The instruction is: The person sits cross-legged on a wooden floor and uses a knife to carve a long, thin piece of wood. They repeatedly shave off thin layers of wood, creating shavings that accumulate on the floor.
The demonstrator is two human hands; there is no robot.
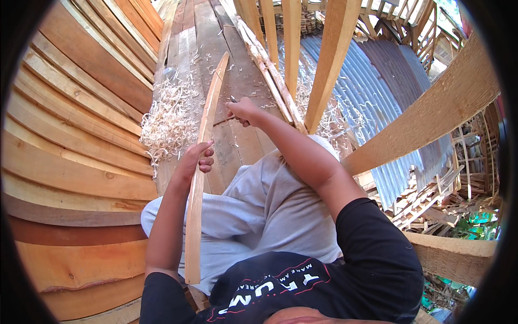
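A long, pale wooden strip (208,120) runs from beside my lap up over the plank floor, narrowing to a point at its far end. My left hand (198,160) is wrapped round it at about mid-length, thumb on top. To the right of the strip, apart from it, my right hand (244,112) is closed with its fingers pinched. A small, thin tool with a dark tip (233,99) sticks out of the pinch; its kind is too small to make out, and most of it is hidden by the fingers.
Curled wood shavings (171,116) lie heaped on the plank floor (186,46) to the left. Stacked boards (81,167) line the left side. Upright wooden posts (332,65) and a slanting beam (426,116) stand on the right, with corrugated metal sheets (372,97) beyond.
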